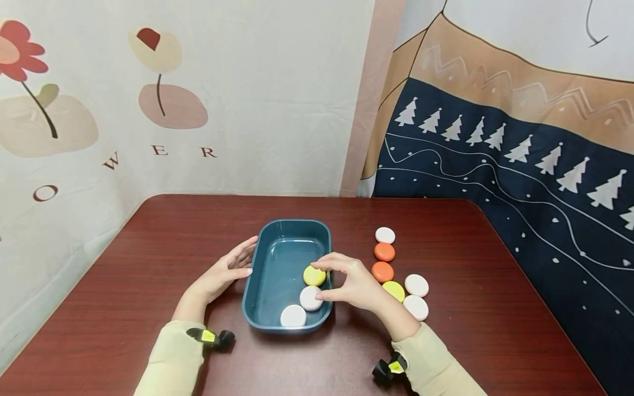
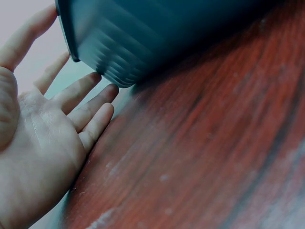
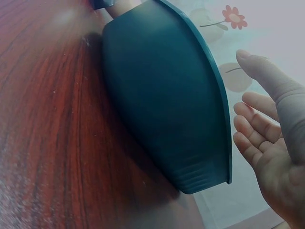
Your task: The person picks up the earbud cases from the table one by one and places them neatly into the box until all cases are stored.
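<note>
A blue-green rectangular tray point(image 1: 271, 253) stands on the table with one yellow disc point(image 1: 314, 276) and two white discs point(image 1: 293, 316) inside. At the tray's left side, my left hand point(image 1: 223, 275) has its fingers extended, with fingertips against the outer wall and thumb at the rim. My right hand point(image 1: 354, 283) reaches over the right rim, thumb and fingers spread apart. Its fingertips are above the yellow disc, and its thumb tip overlaps the nearer white disc point(image 1: 310, 298); whether they touch is unclear. The right wrist view shows nothing between the right hand's point(image 3: 271, 129) fingers.
Right of the tray, a loose line holds a white disc point(image 1: 384, 235), two orange discs point(image 1: 384, 252) and a yellow disc point(image 1: 393, 291), partly behind the right hand. Two more white discs point(image 1: 416, 285) lie beside them. The brown table point(image 1: 198, 220) meets printed cloth hangings behind.
</note>
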Tool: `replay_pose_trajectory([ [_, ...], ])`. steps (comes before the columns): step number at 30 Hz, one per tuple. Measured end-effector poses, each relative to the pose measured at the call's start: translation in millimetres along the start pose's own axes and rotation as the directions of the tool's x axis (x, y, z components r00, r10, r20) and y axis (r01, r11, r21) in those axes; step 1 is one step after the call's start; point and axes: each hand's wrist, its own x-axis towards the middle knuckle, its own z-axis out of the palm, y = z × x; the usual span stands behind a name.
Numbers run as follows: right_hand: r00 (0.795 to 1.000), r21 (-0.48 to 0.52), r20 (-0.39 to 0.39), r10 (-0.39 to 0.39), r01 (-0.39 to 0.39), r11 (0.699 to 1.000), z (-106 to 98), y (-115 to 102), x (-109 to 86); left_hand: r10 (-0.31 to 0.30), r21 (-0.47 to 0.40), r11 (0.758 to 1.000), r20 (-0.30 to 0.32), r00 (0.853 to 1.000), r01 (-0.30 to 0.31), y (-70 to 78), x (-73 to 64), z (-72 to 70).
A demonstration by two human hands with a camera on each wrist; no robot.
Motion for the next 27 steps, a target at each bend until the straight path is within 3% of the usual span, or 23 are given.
replay_pose_trajectory([
  [16,0.996,0.048,-0.084,0.012,-0.008,0.999,-16.8,-2.0,-0.5,-0.005,0.004,1.000,-0.004,1.000,0.005,1.0,-0.3,0.3],
  [27,0.990,0.043,-0.119,0.077,-0.072,0.996,-32.7,3.6,-2.6,0.004,-0.001,1.000,0.006,1.000,-0.004,0.2,-0.3,0.1],
])
